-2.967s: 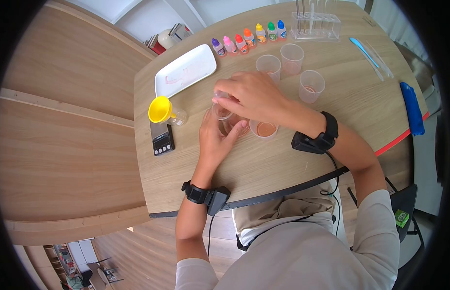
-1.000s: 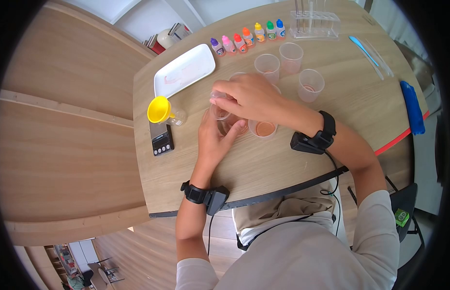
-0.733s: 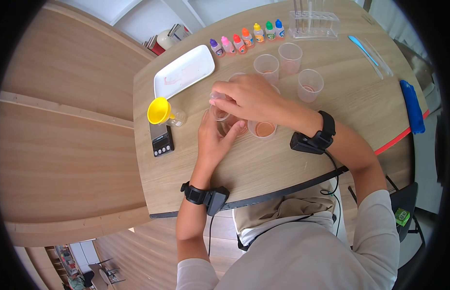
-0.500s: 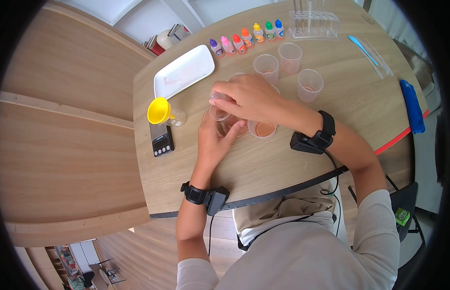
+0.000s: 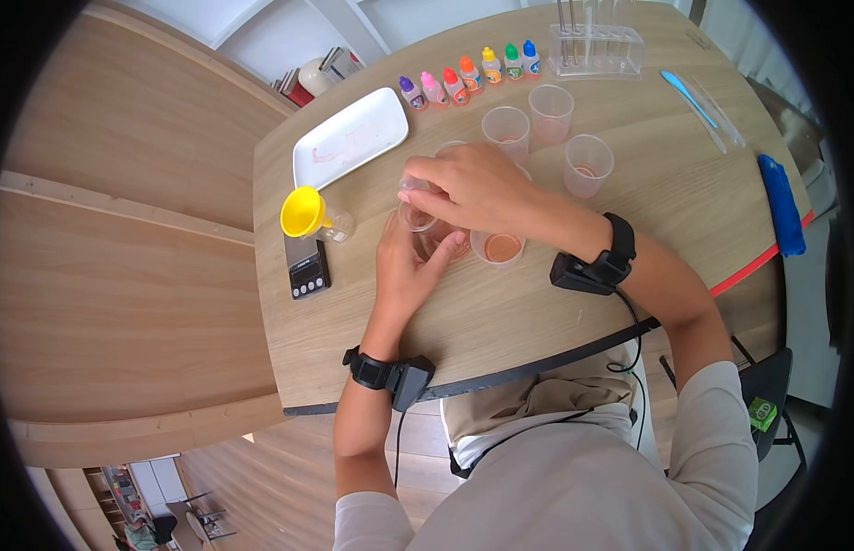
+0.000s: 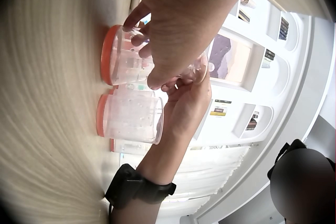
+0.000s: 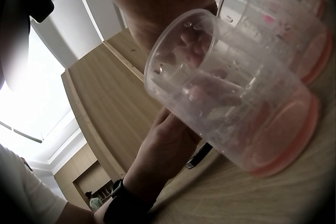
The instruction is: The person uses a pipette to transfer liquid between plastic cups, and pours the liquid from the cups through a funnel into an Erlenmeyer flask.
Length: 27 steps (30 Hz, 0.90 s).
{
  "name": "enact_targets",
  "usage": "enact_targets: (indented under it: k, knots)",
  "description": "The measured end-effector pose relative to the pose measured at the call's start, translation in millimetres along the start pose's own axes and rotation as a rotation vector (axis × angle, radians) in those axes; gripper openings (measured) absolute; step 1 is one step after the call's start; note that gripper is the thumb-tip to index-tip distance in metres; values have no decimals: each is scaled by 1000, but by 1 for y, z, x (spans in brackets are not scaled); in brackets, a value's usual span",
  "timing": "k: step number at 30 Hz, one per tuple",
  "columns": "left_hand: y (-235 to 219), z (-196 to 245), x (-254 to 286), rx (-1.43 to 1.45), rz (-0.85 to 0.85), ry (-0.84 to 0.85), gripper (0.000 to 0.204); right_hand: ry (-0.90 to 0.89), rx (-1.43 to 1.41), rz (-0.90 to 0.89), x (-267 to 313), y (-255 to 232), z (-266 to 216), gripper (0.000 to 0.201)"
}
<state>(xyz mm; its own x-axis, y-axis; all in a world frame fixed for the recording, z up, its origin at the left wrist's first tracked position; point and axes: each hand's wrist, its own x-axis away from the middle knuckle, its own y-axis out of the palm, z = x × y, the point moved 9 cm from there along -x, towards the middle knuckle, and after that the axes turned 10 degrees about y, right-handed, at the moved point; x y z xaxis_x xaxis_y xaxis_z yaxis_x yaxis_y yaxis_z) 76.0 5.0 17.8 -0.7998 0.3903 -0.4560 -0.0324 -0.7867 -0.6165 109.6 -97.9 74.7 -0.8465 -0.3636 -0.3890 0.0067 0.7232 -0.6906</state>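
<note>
My left hand (image 5: 407, 266) is wrapped around a clear plastic cup (image 5: 443, 241) standing on the table. Above that cup, my right hand (image 5: 473, 184) pinches a small clear vessel (image 5: 416, 217), its rim low over the cup's mouth. The left wrist view shows the fingers of my left hand (image 6: 173, 29) around the cup (image 6: 123, 58), whose base looks red, and my right hand (image 6: 185, 106) on the clear vessel (image 6: 195, 70). Another cup (image 5: 499, 246) with reddish liquid stands just right of the gripped cup. Whether anything flows between the vessels cannot be told.
More clear cups (image 5: 589, 165) stand beyond my right forearm. Dropper bottles (image 5: 455, 87) with coloured caps line the back, beside a test-tube rack (image 5: 597, 53). At left are a white tray (image 5: 351, 138), a yellow funnel (image 5: 303, 212) and a black scale (image 5: 309, 274).
Both hands keep their holds with almost no movement. Compared with three seconds ago, my right hand has shifted very slightly, and a cup rim shows behind it.
</note>
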Motion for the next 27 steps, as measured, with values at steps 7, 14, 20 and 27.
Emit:
enact_targets:
  k: [7,14,20,27]
  knots:
    - [0,0,0,-5,4,2,58,-10,-3,5,0,1,1,25]
    - [0,0,0,-12,-2,-12,57,-3,10,0,0,0,0,25]
    - [1,-2,0,-4,-7,-20,56,-7,12,5,0,0,0,25]
    - [1,-1,0,5,-6,13,55,-10,13,8,0,1,0,24]
